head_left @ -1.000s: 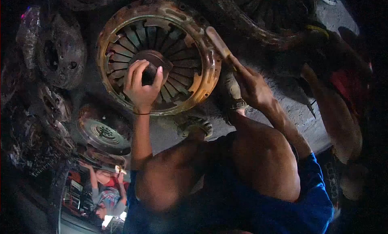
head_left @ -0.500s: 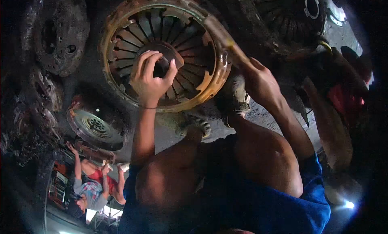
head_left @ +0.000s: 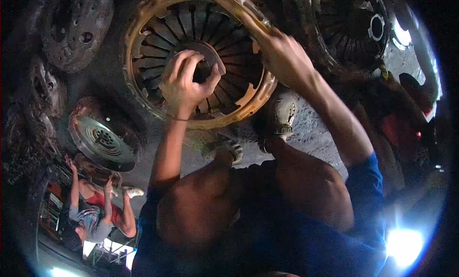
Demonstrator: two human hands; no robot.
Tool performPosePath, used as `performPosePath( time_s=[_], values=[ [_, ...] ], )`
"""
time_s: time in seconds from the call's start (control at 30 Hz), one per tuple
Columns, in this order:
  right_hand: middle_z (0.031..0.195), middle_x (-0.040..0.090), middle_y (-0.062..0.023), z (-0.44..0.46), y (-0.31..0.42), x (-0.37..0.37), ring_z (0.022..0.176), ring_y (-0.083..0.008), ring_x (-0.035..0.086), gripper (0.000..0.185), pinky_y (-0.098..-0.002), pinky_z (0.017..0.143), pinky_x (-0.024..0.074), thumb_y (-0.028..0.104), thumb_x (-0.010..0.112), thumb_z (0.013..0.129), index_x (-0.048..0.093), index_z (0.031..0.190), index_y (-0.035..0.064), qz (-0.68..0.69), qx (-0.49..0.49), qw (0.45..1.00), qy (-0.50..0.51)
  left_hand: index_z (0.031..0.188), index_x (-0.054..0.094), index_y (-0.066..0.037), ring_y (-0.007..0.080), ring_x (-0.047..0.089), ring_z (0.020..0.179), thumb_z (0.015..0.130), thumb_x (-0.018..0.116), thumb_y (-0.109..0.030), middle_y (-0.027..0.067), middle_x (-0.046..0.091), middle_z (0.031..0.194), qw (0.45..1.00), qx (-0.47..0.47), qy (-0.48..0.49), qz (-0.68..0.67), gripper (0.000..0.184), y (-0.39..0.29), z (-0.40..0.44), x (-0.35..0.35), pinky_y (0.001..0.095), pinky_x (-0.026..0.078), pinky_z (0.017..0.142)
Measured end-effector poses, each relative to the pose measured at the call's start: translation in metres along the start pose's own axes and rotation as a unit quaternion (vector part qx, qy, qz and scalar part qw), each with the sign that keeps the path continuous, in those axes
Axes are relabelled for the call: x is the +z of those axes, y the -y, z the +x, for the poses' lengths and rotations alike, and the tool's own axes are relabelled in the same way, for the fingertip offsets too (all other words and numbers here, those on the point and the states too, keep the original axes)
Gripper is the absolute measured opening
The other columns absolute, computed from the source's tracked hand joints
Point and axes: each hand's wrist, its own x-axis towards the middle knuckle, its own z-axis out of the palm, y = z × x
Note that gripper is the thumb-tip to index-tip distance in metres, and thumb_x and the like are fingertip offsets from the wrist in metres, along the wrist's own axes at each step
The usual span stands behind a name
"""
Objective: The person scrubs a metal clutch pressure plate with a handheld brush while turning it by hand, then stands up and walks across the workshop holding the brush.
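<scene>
A large round clutch pressure plate (head_left: 133, 61) with a rusty yellow-brown rim and radial spring fingers lies in front of me. My left hand (head_left: 189, 81) is curled at its centre, fingers and thumb closed around the edge of a dark flat ring (head_left: 210, 52). In my right hand (head_left: 289, 57) is a long, narrow brown stick-like tool (head_left: 239, 14), slanting up and left across the upper right rim. Motion blurs this tool, so its working end is hard to make out.
Another clutch pressure plate (head_left: 319, 28) lies at upper right. On the left are a holed disc (head_left: 71, 49) and a dished round part (head_left: 79, 126). A co-worker (head_left: 95, 224) sits at lower left; another person's red clothing (head_left: 399, 133) shows at right. A bright lamp (head_left: 404, 247) glares.
My right hand and the stick-like tool have moved up and left along the rim. My left hand stays at the plate's centre. The camera view has shifted slightly, bringing the lamp's glare further in.
</scene>
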Motion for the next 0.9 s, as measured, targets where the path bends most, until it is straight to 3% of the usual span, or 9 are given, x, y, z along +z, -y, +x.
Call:
performPosePath(
  time_s=[0.03, 0.1, 0.13, 0.2, 0.27, 0.43, 0.83, 0.87, 0.9],
  values=[
    [0.105, 0.073, -0.0245, 0.028, -0.006, -0.010, 0.085, -0.0346, 0.074, 0.051, -0.0467, 0.069, 0.0609, 0.009, 0.068, 0.093, 0.053, 0.142, 0.0135, -0.166, -0.082, 0.981, 0.061, 0.098, 0.073, -0.009, 0.0295, 0.073, 0.093, 0.077, 0.086, -0.027, 0.0086, 0.072, 0.104, 1.000, 0.011, -0.006, 0.003, 0.030, 0.002, 0.003, 0.000, 0.0409, 0.061, 0.078],
    [0.106, 0.075, -0.0174, 0.060, -0.007, -0.030, 0.093, -0.0234, 0.070, 0.021, -0.0443, 0.075, 0.0572, 0.018, 0.064, 0.100, 0.070, 0.110, 0.0004, -0.465, -0.229, 0.836, 0.182, 0.097, 0.072, -0.009, 0.0287, 0.072, 0.093, 0.077, 0.084, -0.029, 0.0078, 0.071, 0.104, 1.000, 0.024, -0.002, 0.008, 0.031, 0.001, 0.000, -0.005, 0.0408, 0.062, 0.077],
    [0.103, 0.074, -0.0209, 0.047, -0.002, -0.034, 0.087, -0.0282, 0.072, 0.029, -0.0456, 0.071, 0.0581, 0.015, 0.065, 0.097, 0.063, 0.125, 0.0064, -0.296, -0.175, 0.932, 0.116, 0.097, 0.072, -0.010, 0.0284, 0.072, 0.094, 0.077, 0.084, -0.030, 0.0084, 0.071, 0.105, 0.999, -0.002, 0.032, -0.004, 0.031, -0.002, 0.002, -0.010, 0.0408, 0.062, 0.079],
    [0.097, 0.072, -0.0279, 0.023, 0.005, -0.059, 0.074, -0.0379, 0.074, 0.067, -0.0481, 0.062, 0.0597, 0.009, 0.068, 0.093, 0.048, 0.156, 0.0184, 0.045, -0.067, 0.996, -0.042, 0.098, 0.072, -0.009, 0.0288, 0.073, 0.094, 0.077, 0.086, -0.028, 0.0086, 0.072, 0.104, 0.999, 0.033, 0.007, -0.007, 0.032, 0.003, 0.003, -0.008, 0.0408, 0.061, 0.079],
    [0.086, 0.069, -0.0208, -0.015, 0.008, -0.058, 0.067, -0.0373, 0.070, 0.065, -0.0477, 0.063, 0.0590, 0.010, 0.069, 0.094, 0.049, 0.155, 0.0177, 0.025, -0.019, 0.997, -0.066, 0.097, 0.073, -0.009, 0.0276, 0.073, 0.092, 0.078, 0.086, -0.027, 0.0071, 0.072, 0.103, 0.999, 0.041, -0.006, 0.009, 0.030, 0.006, 0.001, -0.004, 0.0403, 0.060, 0.078],
    [0.101, 0.065, -0.0179, -0.060, 0.002, -0.027, 0.078, -0.0378, 0.071, 0.076, -0.0488, 0.068, 0.0604, 0.003, 0.065, 0.093, 0.038, 0.161, 0.0229, -0.004, 0.109, 0.993, 0.050, 0.096, 0.073, -0.009, 0.0270, 0.072, 0.090, 0.080, 0.084, -0.028, 0.0049, 0.071, 0.101, 1.000, -0.003, -0.006, -0.012, 0.027, -0.002, 0.004, -0.005, 0.0395, 0.060, 0.079],
    [0.110, 0.068, -0.0249, -0.024, 0.009, -0.017, 0.089, -0.0437, 0.073, 0.092, -0.0523, 0.075, 0.0617, -0.006, 0.066, 0.086, 0.031, 0.164, 0.0273, 0.023, 0.087, 0.994, 0.059, 0.093, 0.073, -0.007, 0.0304, 0.072, 0.095, 0.080, 0.084, -0.026, 0.0078, 0.071, 0.100, 1.000, 0.011, -0.008, -0.026, 0.026, 0.001, 0.002, -0.005, 0.0423, 0.060, 0.085],
    [0.110, 0.069, -0.0242, -0.031, 0.006, -0.016, 0.090, -0.0419, 0.074, 0.092, -0.0518, 0.076, 0.0632, -0.009, 0.064, 0.086, 0.031, 0.164, 0.0266, 0.040, 0.088, 0.993, 0.061, 0.089, 0.073, -0.010, 0.0236, 0.072, 0.096, 0.078, 0.081, -0.031, 0.0015, 0.071, 0.100, 0.999, 0.026, -0.024, -0.019, 0.025, 0.008, 0.001, 0.001, 0.0387, 0.061, 0.082],
    [0.111, 0.069, -0.0244, -0.046, 0.003, -0.015, 0.089, -0.0417, 0.074, 0.092, -0.0515, 0.076, 0.0636, -0.009, 0.064, 0.086, 0.031, 0.164, 0.0259, 0.014, 0.088, 0.994, 0.068, 0.089, 0.073, -0.010, 0.0236, 0.072, 0.096, 0.078, 0.081, -0.030, 0.0015, 0.071, 0.100, 0.999, 0.026, -0.021, -0.012, 0.024, 0.010, 0.002, 0.001, 0.0387, 0.061, 0.082]
  ],
)
